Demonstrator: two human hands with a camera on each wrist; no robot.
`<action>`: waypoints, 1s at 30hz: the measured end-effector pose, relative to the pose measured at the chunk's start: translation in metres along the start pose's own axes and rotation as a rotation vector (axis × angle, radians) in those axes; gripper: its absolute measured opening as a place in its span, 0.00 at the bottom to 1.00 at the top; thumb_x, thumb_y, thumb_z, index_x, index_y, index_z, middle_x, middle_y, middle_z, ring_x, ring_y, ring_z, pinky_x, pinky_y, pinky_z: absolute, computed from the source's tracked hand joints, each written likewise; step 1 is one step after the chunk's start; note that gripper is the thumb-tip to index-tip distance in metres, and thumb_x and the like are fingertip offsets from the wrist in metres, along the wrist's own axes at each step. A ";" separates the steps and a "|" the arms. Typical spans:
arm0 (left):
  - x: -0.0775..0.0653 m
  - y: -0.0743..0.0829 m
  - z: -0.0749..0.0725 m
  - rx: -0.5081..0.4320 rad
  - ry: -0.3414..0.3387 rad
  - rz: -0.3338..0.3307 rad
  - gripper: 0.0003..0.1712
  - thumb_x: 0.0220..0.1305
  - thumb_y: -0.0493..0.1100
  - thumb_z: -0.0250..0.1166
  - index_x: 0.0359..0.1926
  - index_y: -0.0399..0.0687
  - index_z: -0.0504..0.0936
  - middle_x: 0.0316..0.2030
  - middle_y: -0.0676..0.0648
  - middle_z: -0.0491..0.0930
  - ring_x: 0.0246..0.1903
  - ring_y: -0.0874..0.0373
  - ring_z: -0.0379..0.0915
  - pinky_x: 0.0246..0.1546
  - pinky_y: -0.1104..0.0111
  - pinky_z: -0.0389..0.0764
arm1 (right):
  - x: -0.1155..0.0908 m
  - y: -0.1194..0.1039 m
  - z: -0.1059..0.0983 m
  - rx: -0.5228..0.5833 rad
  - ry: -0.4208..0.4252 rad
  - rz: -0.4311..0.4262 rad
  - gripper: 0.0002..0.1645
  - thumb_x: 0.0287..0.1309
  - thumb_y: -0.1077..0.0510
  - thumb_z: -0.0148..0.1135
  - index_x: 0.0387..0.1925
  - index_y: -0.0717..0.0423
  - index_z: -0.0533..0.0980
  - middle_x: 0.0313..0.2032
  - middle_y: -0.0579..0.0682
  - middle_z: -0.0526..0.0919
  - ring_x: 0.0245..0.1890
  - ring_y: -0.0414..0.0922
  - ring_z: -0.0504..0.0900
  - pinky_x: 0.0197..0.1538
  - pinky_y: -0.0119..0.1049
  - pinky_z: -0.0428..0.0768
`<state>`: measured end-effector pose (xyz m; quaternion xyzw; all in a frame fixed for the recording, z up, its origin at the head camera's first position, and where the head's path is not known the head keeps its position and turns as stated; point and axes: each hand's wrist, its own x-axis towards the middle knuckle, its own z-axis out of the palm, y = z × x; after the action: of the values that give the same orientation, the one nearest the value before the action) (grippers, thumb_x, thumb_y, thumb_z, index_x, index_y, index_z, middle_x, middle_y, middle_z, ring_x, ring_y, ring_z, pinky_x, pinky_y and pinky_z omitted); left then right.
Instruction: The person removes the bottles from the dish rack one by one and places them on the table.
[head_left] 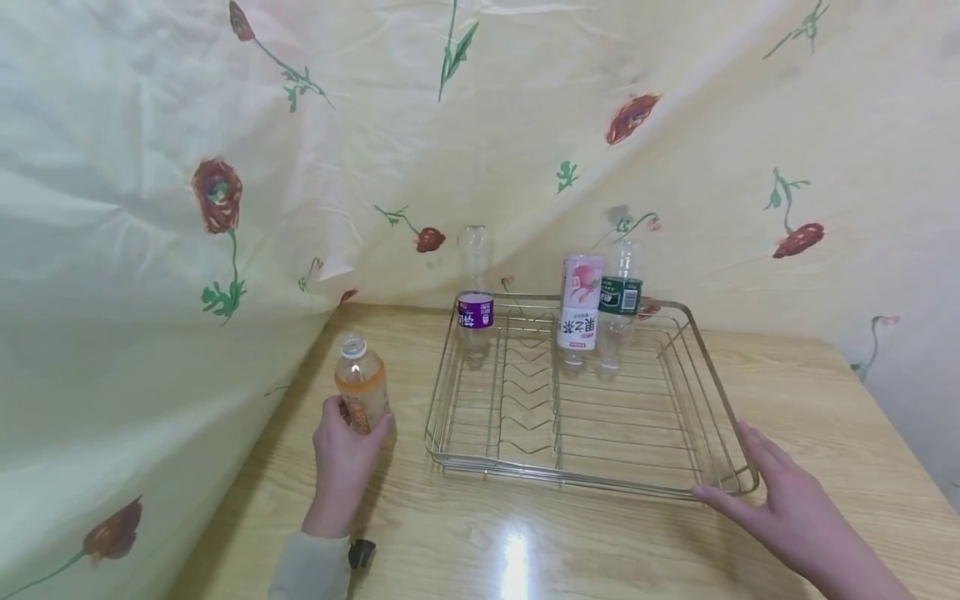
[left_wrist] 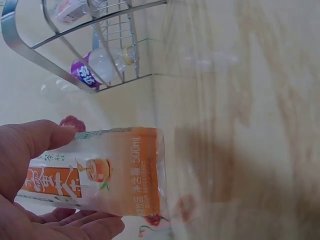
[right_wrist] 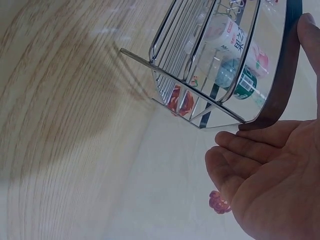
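My left hand (head_left: 348,454) grips an upright plastic bottle (head_left: 363,387) with an orange label, left of the rack. In the left wrist view its base points toward the tabletop. A gold wire dish rack (head_left: 622,483) sits on the table. At its near right corner, my right hand (head_left: 787,504) touches the rim with the thumb in front and relaxed fingers along the side. Inside the rack, three bottles stand upside down: one with a purple label (head_left: 476,310), one with a pink and white label (head_left: 580,304) and one with a green label (head_left: 621,295).
Behind and to the left of the wooden table (head_left: 427,542) hangs a cream cloth (head_left: 360,150) with red flowers. The rack has a row of zigzag wire dividers (head_left: 527,375) along its left part. A small black object (head_left: 362,553) shows by my left wrist.
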<state>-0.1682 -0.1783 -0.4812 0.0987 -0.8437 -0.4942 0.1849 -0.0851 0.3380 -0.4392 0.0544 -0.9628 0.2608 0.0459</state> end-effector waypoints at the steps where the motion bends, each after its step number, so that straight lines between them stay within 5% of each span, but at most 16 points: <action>1: 0.000 -0.001 0.000 0.003 0.006 0.001 0.38 0.55 0.40 0.78 0.59 0.29 0.67 0.56 0.27 0.75 0.57 0.32 0.73 0.57 0.42 0.76 | 0.000 0.000 0.000 0.000 0.000 0.000 0.67 0.59 0.39 0.72 0.80 0.63 0.42 0.73 0.77 0.49 0.66 0.81 0.52 0.60 0.80 0.52; 30: 0.000 -0.011 0.003 0.003 0.016 -0.023 0.38 0.55 0.44 0.79 0.58 0.33 0.67 0.53 0.29 0.78 0.53 0.36 0.76 0.52 0.44 0.79 | -0.002 0.001 0.002 0.008 0.013 0.005 0.66 0.59 0.39 0.72 0.80 0.62 0.42 0.72 0.77 0.50 0.66 0.81 0.54 0.59 0.81 0.53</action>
<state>-0.1701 -0.1810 -0.4919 0.1128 -0.8418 -0.4942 0.1856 -0.0832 0.3376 -0.4416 0.0505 -0.9615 0.2650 0.0514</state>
